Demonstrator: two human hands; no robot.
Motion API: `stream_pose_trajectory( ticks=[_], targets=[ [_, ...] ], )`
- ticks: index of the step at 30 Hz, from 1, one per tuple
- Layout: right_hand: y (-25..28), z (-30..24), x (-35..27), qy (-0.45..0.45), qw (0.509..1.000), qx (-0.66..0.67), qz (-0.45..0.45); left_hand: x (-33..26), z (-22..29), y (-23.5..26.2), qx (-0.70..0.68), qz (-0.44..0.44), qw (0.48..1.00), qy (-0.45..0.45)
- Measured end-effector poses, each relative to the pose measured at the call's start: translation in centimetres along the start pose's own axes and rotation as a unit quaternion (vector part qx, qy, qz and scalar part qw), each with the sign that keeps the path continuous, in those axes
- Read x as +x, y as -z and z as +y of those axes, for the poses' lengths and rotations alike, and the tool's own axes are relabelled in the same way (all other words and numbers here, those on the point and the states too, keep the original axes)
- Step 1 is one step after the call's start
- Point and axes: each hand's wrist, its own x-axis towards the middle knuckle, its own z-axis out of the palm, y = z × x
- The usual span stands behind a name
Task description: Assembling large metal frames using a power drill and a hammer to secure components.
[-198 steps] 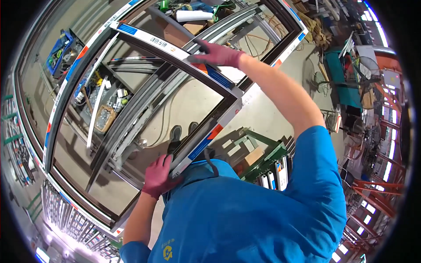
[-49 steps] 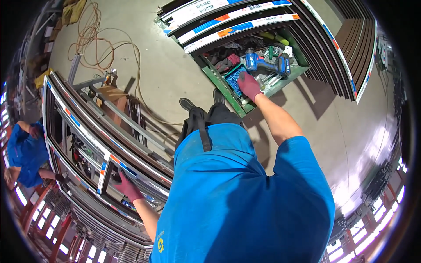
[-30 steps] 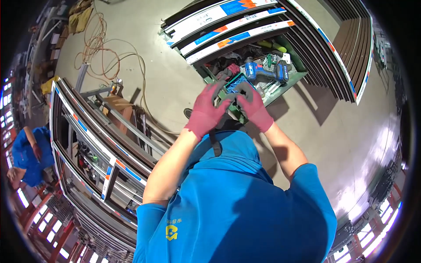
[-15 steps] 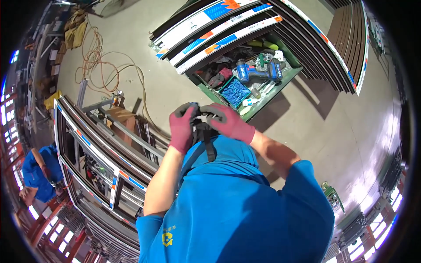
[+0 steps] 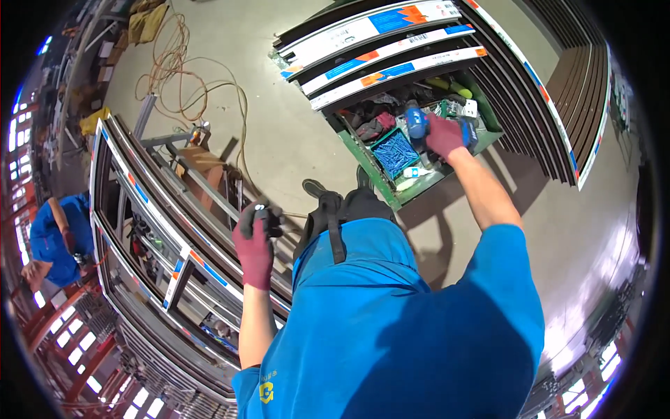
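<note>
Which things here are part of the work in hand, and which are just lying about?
In hand:
left hand closed on a small part
right hand on the blue drill
green tray
blue box of screws

Lying about:
cable coiled on the floor
striped bars
dark slats

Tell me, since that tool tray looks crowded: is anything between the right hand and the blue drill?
Nothing visible. The right hand already lies on the blue drill in the green tray; other tools lie beside it.
</note>
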Motion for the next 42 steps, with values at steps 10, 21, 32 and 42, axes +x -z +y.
stream_pose_trajectory(
  ticks=[10,21,32,42],
  targets=[
    [9.3,-8.2,-12.0,0.055,0.858,0.507,-0.061,0.1,-2.5,3.8,-0.359,0.048,0.931,0.036],
    [12.5,-28.4,-14.2,0.458,0.789,0.407,0.04,2.6,0.9,2.7,-0.413,0.024,0.907,-0.076],
    [10.6,-36.9,-14.7,0.363,0.731,0.534,-0.22,0.7,-1.0,8.7,-0.532,0.102,0.84,-0.041],
    [6.0,-41.5,-14.4,0.464,0.788,0.403,-0.038,0.4,-2.6,11.6,-0.507,0.188,0.841,-0.019]
  ],
)
